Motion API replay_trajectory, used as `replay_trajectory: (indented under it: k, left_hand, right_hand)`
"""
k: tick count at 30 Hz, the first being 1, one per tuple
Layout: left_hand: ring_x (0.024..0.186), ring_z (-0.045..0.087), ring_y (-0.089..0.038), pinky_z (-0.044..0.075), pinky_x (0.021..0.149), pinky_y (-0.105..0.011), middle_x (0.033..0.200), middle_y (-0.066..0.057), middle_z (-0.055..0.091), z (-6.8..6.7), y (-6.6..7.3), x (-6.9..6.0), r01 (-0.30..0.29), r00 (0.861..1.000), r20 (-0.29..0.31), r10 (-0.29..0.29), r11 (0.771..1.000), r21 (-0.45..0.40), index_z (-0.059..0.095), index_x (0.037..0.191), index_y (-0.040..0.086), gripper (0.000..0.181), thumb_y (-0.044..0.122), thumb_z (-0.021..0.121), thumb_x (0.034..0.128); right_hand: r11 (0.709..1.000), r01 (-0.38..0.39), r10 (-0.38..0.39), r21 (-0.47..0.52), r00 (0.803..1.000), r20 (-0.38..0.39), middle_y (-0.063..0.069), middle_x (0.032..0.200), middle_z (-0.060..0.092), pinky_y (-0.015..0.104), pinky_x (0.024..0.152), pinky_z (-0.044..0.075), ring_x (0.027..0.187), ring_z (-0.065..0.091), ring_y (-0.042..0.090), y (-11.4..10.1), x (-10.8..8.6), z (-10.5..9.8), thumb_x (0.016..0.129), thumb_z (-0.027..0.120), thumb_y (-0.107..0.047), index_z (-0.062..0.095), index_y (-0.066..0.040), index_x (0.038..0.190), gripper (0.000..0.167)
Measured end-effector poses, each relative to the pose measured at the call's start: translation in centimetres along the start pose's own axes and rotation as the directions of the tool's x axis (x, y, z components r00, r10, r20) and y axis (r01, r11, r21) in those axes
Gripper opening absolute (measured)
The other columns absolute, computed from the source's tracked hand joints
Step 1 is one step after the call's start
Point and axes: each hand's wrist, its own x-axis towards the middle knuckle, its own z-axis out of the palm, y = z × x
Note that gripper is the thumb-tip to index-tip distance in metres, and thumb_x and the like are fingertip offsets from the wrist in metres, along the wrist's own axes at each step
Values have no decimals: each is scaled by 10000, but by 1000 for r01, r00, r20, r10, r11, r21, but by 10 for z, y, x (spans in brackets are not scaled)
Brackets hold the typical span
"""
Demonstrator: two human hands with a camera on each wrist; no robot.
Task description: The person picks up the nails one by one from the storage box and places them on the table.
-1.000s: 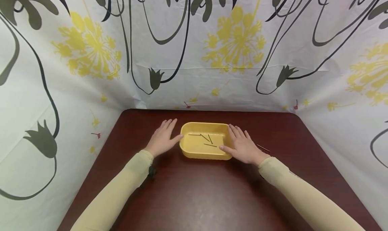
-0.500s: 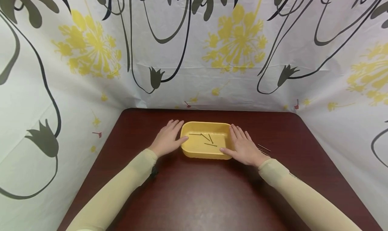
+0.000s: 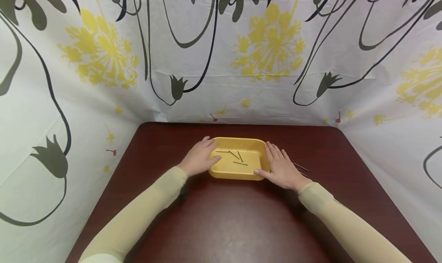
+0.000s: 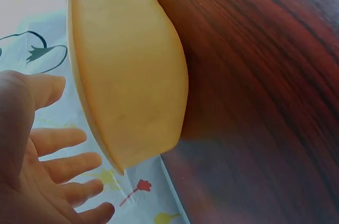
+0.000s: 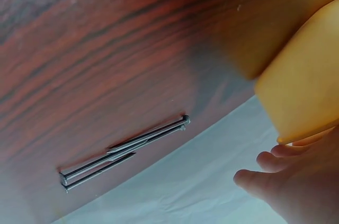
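A yellow plastic tray (image 3: 238,175) stands on the table, with several thin nails (image 3: 239,156) lying loose on its floor. At the tray's left end is my left hand (image 3: 200,156), fingers extended and thumb over the rim; the left wrist view shows its fingers (image 4: 69,168) spread close to the tray wall (image 4: 130,75). Contact there is hard to tell. My right hand (image 3: 282,168) lies along the right end, straight fingers on the rim and thumb over the near corner. Neither hand holds a nail.
To the right of my right hand, several more nails (image 5: 122,152) lie side by side on the dark red-brown table (image 3: 221,220). A white patterned cloth (image 3: 228,63) hangs behind the table and along both sides.
My left hand has moved right, from beside the tray to over its left rim. The tray and my right hand have shifted slightly right. The nails stay inside the tray.
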Motion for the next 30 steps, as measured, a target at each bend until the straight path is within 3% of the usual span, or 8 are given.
replay_trajectory:
  k: [4, 13, 24, 30]
  left_hand:
    - [1461, 317, -355, 268, 1166, -480, 1482, -139, 505, 4, 5, 6, -22, 1000, 21, 22, 1000, -12, 567, 1422, 51, 559, 425, 585, 1007]
    - [1358, 467, -309, 352, 1122, -429, 1370, -113, 606, 14, 13, 17, -86, 995, 47, 83, 994, 66, 660, 1325, 72, 415, 320, 636, 993]
    - [1285, 518, -250, 467, 1014, -424, 1339, -72, 622, 22, 19, 29, -71, 994, 92, 60, 990, 123, 671, 1314, 96, 395, 318, 633, 990]
    - [1102, 611, -207, 544, 830, -416, 1209, -29, 662, 26, 20, 38, -51, 991, 128, 31, 986, 156, 705, 1224, 120, 333, 337, 622, 985]
  right_hand:
    - [1000, -9, 9, -15, 1000, 1, 139, 1679, 41, 612, 1163, 143, 1521, 107, 367, 2, -2, 1, 874, 415, -832, 83, -23, 1611, 1143]
    - [997, -54, 56, -53, 998, 36, 182, 1668, 85, 611, 1160, 162, 1514, 130, 384, 1, 1, -2, 831, 399, -881, 66, 4, 1603, 1221]
    - [996, -87, 88, -14, 992, 90, 178, 1672, 48, 648, 1141, 165, 1513, 119, 393, 1, 5, -5, 804, 409, -902, 10, -20, 1608, 1259]
    - [995, -98, 97, 3, 990, 101, 174, 1673, 47, 653, 1138, 165, 1514, 115, 389, 0, 5, -5, 797, 431, -901, 9, -33, 1611, 1263]
